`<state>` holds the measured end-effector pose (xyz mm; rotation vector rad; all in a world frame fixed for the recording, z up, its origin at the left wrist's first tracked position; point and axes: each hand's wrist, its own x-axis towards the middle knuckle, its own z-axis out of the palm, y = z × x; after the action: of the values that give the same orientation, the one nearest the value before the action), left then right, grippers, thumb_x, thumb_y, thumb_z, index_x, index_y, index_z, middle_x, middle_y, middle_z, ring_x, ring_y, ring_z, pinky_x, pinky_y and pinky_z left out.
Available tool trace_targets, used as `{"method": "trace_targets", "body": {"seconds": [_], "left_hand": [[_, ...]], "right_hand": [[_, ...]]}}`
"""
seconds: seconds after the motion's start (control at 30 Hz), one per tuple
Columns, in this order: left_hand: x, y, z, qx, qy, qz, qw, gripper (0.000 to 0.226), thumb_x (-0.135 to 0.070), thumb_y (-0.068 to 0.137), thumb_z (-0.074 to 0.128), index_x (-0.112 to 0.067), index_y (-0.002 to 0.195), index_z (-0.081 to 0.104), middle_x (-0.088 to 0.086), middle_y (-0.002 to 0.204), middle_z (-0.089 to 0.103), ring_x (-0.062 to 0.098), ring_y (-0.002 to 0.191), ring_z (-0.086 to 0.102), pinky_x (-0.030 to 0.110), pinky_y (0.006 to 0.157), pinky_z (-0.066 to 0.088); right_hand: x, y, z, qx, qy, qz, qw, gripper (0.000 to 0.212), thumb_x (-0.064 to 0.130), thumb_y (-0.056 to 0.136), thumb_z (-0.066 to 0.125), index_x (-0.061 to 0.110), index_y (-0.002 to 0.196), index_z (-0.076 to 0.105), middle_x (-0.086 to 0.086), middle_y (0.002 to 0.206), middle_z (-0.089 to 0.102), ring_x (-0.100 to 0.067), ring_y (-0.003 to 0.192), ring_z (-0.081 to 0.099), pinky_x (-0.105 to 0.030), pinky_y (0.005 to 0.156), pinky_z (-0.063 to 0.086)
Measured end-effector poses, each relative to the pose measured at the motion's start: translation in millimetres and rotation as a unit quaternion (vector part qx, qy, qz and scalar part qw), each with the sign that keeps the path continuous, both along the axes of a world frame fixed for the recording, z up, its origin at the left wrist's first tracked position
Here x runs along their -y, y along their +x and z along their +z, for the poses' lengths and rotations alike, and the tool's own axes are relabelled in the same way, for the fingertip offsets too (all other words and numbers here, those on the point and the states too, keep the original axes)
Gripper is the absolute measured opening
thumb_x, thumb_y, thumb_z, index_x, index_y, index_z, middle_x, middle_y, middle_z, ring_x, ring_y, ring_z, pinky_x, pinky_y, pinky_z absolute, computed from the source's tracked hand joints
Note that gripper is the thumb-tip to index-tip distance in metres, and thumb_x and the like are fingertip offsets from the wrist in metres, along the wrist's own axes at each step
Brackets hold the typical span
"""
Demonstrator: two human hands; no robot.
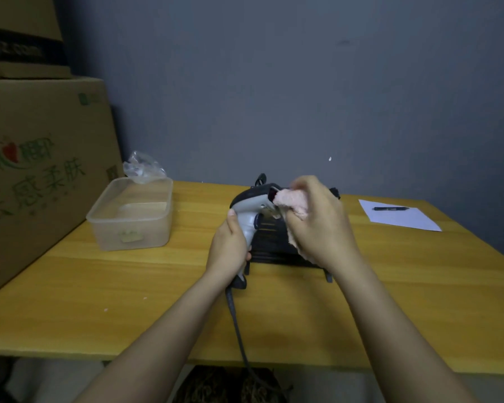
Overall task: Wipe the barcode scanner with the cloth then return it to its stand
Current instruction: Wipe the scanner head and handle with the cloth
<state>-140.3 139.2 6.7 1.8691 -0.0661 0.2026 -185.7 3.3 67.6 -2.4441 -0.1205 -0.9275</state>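
Note:
My left hand [229, 248] grips the handle of a grey and black barcode scanner [252, 206], held above the middle of the wooden table [128, 301]. Its grey cable [237, 324] hangs down over the table's front edge. My right hand [317, 219] holds a pink cloth [291, 202] bunched in its fingers and presses it against the scanner's front end. Beneath and behind the scanner lies a black stand [274, 251], partly hidden by both hands.
A clear plastic container [131, 216] with a crumpled plastic bag [143, 168] behind it sits at the table's left. Large cardboard boxes [38, 170] stand further left. A sheet of paper [399, 218] with a pen [390, 208] lies at the right. A grey wall stands behind.

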Motion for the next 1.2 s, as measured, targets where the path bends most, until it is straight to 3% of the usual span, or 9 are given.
{"method": "trace_targets", "body": {"seconds": [0.1, 0.2, 0.3, 0.43, 0.63, 0.77, 0.9, 1.07, 1.2], "left_hand": [[0, 0, 0, 0.011, 0.007, -0.005, 1.0, 0.067, -0.043, 0.101, 0.009, 0.002, 0.104, 0.058, 0.002, 0.048, 0.046, 0.017, 0.049, 0.059, 0.027, 0.047, 0.044], [1, -1, -1, 0.025, 0.029, -0.012, 0.999, 0.069, -0.041, 0.101, 0.01, 0.009, 0.105, 0.058, 0.001, 0.049, 0.047, 0.012, 0.045, 0.053, 0.018, 0.038, 0.034], [2, -1, -4, 0.029, 0.04, -0.009, 0.999, 0.071, -0.041, 0.101, 0.011, 0.012, 0.098, 0.059, 0.002, 0.049, 0.048, 0.009, 0.042, 0.051, 0.011, 0.032, 0.03], [0, -3, -6, 0.031, 0.032, 0.006, 0.999, 0.062, -0.042, 0.101, 0.01, -0.007, 0.068, 0.048, 0.001, 0.046, 0.043, 0.011, 0.044, 0.055, 0.023, 0.041, 0.042], [2, -3, 6, 0.025, 0.01, 0.008, 1.0, 0.064, -0.043, 0.101, 0.009, -0.005, 0.108, 0.059, 0.003, 0.052, 0.052, 0.014, 0.048, 0.059, 0.025, 0.045, 0.039], [-1, -3, -1, 0.023, 0.022, 0.0, 1.0, 0.074, -0.043, 0.1, 0.008, 0.009, 0.106, 0.059, 0.0, 0.045, 0.047, 0.003, 0.036, 0.053, 0.017, 0.036, 0.036], [2, -2, 0, 0.042, 0.021, 0.014, 0.999, 0.067, -0.041, 0.101, 0.009, 0.002, 0.092, 0.059, 0.002, 0.05, 0.05, 0.014, 0.047, 0.058, 0.017, 0.037, 0.036], [-2, -5, 2, 0.031, 0.013, 0.004, 0.999, 0.061, -0.045, 0.1, 0.01, -0.005, 0.093, 0.055, 0.0, 0.051, 0.047, 0.014, 0.048, 0.059, 0.033, 0.052, 0.052], [-5, -1, 3, 0.003, -0.006, 0.001, 1.0, 0.071, -0.044, 0.1, 0.008, 0.006, 0.108, 0.058, 0.0, 0.043, 0.043, 0.016, 0.046, 0.06, 0.028, 0.047, 0.045]], "right_hand": [[-13, -2, -8, 0.056, 0.151, 0.053, 0.986, 0.021, 0.021, 0.078, 0.071, 0.027, 0.093, 0.059, 0.01, 0.094, 0.063, -0.004, 0.085, 0.056, -0.01, 0.066, 0.04], [-18, 0, -12, 0.097, 0.192, 0.09, 0.972, 0.021, 0.012, 0.076, 0.073, 0.026, 0.089, 0.064, 0.009, 0.094, 0.062, 0.0, 0.089, 0.057, -0.006, 0.072, 0.039], [-10, 6, -11, 0.1, 0.099, 0.061, 0.988, 0.019, 0.008, 0.077, 0.067, 0.018, 0.092, 0.061, 0.004, 0.09, 0.058, -0.005, 0.081, 0.052, -0.008, 0.067, 0.036], [-5, 8, -7, 0.011, -0.01, -0.017, 1.0, 0.013, 0.01, 0.081, 0.06, 0.014, 0.091, 0.054, -0.002, 0.09, 0.055, -0.021, 0.08, 0.051, -0.028, 0.059, 0.032], [-14, 6, 4, 0.067, 0.093, 0.052, 0.992, 0.012, 0.008, 0.078, 0.062, 0.015, 0.087, 0.058, 0.0, 0.088, 0.058, -0.013, 0.079, 0.054, -0.018, 0.064, 0.039], [-11, 7, 1, -0.001, 0.02, 0.011, 1.0, 0.008, 0.013, 0.082, 0.06, 0.016, 0.086, 0.053, -0.001, 0.089, 0.056, -0.018, 0.079, 0.052, -0.029, 0.063, 0.04], [-20, 4, 9, 0.097, 0.105, 0.074, 0.987, 0.01, 0.009, 0.078, 0.064, 0.014, 0.084, 0.058, 0.001, 0.088, 0.059, -0.01, 0.077, 0.054, -0.019, 0.063, 0.04], [-7, 12, -11, 0.057, -0.052, -0.021, 0.997, 0.01, 0.002, 0.078, 0.058, 0.007, 0.085, 0.053, -0.005, 0.086, 0.051, -0.027, 0.075, 0.049, -0.03, 0.058, 0.028], [-1, 8, 7, -0.016, -0.091, 0.061, 0.994, 0.012, 0.009, 0.078, 0.056, 0.017, 0.086, 0.05, -0.001, 0.086, 0.052, -0.021, 0.077, 0.048, -0.032, 0.057, 0.032]]}}
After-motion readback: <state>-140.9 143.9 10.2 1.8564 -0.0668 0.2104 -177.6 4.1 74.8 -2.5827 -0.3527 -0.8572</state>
